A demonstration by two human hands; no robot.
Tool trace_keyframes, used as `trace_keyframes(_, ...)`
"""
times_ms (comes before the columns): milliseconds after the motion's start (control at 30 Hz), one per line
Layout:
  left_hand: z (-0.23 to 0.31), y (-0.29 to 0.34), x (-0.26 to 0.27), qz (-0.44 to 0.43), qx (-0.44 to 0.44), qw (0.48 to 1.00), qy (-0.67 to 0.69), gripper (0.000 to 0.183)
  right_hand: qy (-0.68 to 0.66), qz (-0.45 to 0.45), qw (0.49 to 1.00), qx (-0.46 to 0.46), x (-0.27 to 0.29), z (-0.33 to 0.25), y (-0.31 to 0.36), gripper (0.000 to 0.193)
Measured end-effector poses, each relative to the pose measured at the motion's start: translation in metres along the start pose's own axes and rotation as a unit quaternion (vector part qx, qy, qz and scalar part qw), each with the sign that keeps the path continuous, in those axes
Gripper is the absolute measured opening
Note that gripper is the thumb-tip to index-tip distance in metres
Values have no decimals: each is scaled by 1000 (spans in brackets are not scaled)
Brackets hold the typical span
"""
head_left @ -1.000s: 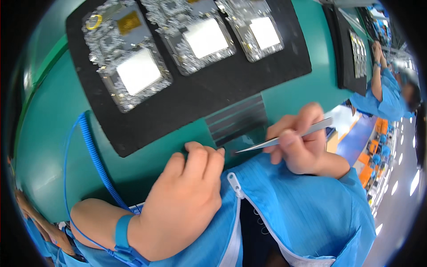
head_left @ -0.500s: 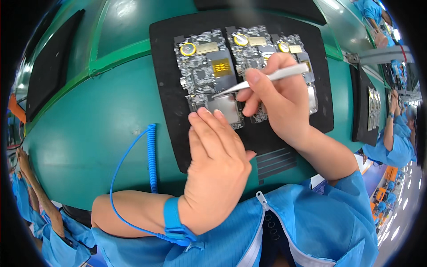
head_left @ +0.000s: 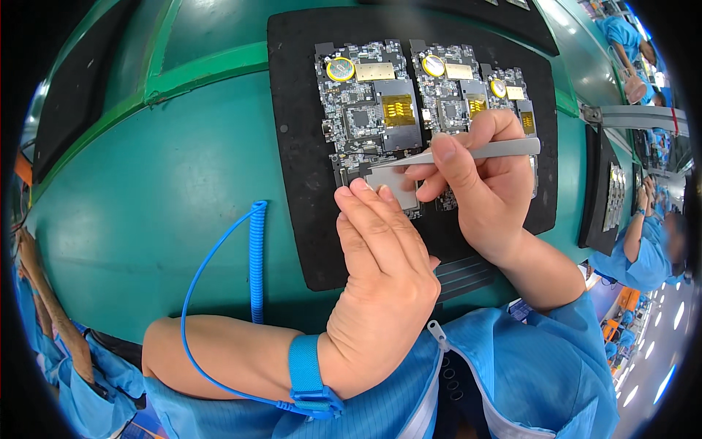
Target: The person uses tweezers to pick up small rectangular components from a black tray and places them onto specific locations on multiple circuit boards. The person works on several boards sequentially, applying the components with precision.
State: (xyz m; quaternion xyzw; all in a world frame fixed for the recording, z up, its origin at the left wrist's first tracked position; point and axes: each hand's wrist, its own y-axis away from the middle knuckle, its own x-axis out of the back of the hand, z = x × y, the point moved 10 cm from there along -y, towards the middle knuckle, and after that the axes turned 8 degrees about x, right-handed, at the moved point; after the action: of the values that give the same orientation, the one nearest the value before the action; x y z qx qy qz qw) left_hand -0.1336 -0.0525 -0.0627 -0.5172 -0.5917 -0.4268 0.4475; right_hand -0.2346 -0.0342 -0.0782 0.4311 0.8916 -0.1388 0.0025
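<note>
Head view: the right hand [head_left: 482, 190] pinches grey tweezers [head_left: 468, 152], tips at a pale grey pad [head_left: 391, 184] on the leftmost circuit board [head_left: 365, 110], mid black mat [head_left: 300, 146]. The left hand [head_left: 384, 271], flat and open, presses fingertips [head_left: 362, 192] on the pad's near edge.

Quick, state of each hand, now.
Left hand: open, fingertips resting on the circuit board, holding nothing.
Right hand: closed on the tweezers.
</note>
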Motion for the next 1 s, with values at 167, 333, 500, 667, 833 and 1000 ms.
trace_keyframes(167, -1, 0, 0, 2, -1, 1000, -1, 74, 20, -1, 1000, 4, -2, -1, -1, 19)
trace_keyframes(333, -2, 2, 0, -6, -1, 1000, 1, 73, 19, 1, 1000, 14, -1, -1, 0, 19)
trace_keyframes(500, -10, 2, 1, -45, -4, 999, 15, 72, 19, 5, 1000, 13, -3, -2, 0, 19)
trace_keyframes(667, -15, 1, 2, -56, -4, 998, 27, 72, 24, 10, 1000, 9, -5, -2, 0, 20)
trace_keyframes(833, -17, -1, 7, -5, -34, 998, 51, 35, 65, 0, 997, 50, -7, -9, 0, 21)
trace_keyframes(1000, -20, -1, 7, -52, -68, 995, 53, 41, 64, -2, 994, 86, -11, -19, 3, 20)
